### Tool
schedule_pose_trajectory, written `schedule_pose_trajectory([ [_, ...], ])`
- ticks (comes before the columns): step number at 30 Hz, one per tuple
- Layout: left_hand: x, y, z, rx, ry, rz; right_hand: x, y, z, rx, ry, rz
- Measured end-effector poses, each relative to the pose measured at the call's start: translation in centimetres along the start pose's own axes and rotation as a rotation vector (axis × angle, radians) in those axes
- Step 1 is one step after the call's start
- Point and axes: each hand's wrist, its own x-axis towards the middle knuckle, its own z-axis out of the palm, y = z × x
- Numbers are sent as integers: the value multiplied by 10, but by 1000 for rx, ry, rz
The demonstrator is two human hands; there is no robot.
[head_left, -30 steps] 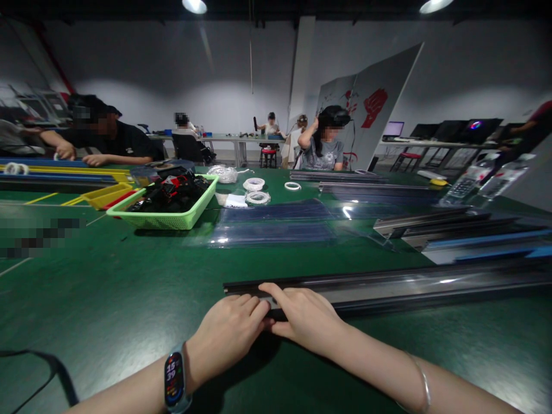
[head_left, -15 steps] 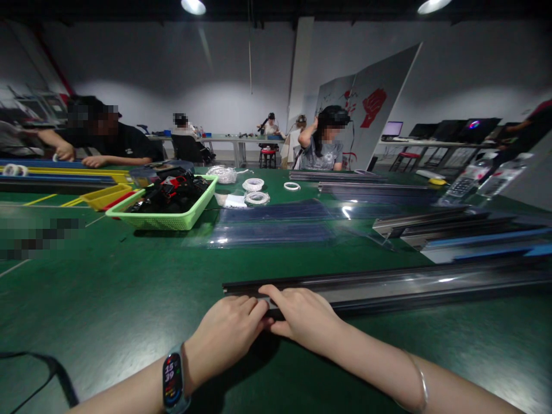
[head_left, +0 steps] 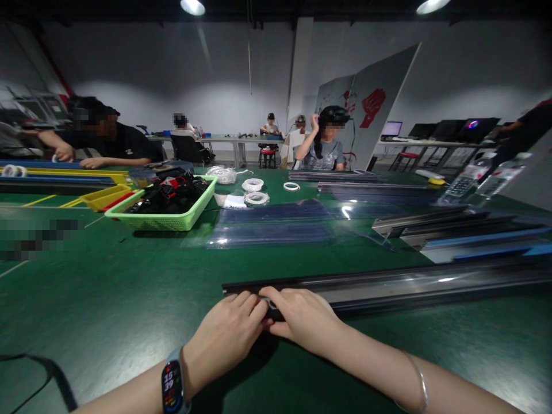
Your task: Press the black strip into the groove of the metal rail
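Head view: left grip [head_left: 228,326] and right grip [head_left: 304,316] both clasp the dark channel [head_left: 388,285]; wristband [head_left: 173,384] reads "15 39".

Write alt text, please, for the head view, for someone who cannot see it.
The left hand and right hand touch a long dark strip near its left end on a green table; beyond lie clear sheets, white rolls and a green basket.
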Motion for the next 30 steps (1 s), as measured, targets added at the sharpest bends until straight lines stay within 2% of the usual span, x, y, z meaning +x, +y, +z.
schedule_pose_trajectory([
  [6, 0, -1, -1, 13, -58, 11, 0, 1, 0, 14, 18, -9],
  [14, 0, -1, -2, -4, -35, 13, 0, 0, 0, 7, 10, -6],
  [30, 2, -1, -5, -26, -99, -9, 0, -1, 1, 4, 3, -11],
])
